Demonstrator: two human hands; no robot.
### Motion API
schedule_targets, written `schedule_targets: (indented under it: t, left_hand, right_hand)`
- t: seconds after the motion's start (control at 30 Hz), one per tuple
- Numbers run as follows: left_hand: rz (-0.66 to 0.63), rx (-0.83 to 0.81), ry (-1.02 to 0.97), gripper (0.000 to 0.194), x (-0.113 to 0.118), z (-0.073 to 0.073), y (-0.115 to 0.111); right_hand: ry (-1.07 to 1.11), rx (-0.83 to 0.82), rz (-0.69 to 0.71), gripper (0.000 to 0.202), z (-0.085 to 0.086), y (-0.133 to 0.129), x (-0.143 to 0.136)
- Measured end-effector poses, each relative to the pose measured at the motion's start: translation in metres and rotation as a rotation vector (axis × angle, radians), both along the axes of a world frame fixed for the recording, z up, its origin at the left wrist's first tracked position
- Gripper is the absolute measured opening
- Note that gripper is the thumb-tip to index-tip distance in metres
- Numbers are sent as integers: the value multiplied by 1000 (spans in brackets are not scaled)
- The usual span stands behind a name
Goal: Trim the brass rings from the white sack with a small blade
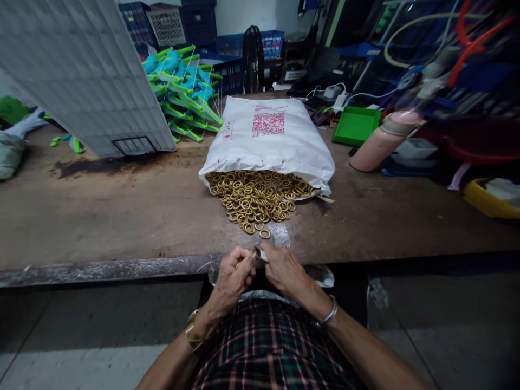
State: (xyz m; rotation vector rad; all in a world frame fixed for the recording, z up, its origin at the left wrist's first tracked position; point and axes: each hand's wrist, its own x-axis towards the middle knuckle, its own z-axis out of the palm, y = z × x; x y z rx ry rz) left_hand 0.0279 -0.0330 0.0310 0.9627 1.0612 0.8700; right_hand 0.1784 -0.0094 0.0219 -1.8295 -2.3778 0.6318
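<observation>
My left hand (234,275) is closed, pinching a brass-coloured ring (254,253) between thumb and fingers at the table's front edge. My right hand (284,269) is closed around a small knife (262,254) with a pale handle; its dark tip touches or nearly touches the ring. Much of the knife is hidden by my fingers. Just beyond my hands, a heap of similar rings (254,200) spills out of the mouth of a white woven sack (239,141) with red print. One loose ring (265,234) lies closest to my hands.
The sack lies on a worn wooden table (122,222). A grey ribbed panel (93,70) stands left, beside stacked green and blue plastic parts (187,97). To the right are a green tray (356,125), a pink bottle (385,141) and a yellow container (489,200).
</observation>
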Motion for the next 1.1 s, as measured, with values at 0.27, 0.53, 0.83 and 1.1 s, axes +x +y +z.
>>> schedule_targets:
  t: [0.27, 0.53, 0.83, 1.1]
  left_hand:
    - [-81, -244, -425, 26, 0, 2, 1]
    - [81, -437, -621, 19, -7, -15, 15]
    - [173, -540, -635, 22, -6, -23, 22]
    - [164, -295, -304, 35, 6, -16, 19]
  right_hand:
    - [-23, 148, -271, 16, -13, 28, 13]
    - [-48, 133, -251, 15, -17, 33, -1]
    - [134, 229, -122, 17, -28, 24, 8]
    - [410, 226, -29, 19, -17, 9, 1]
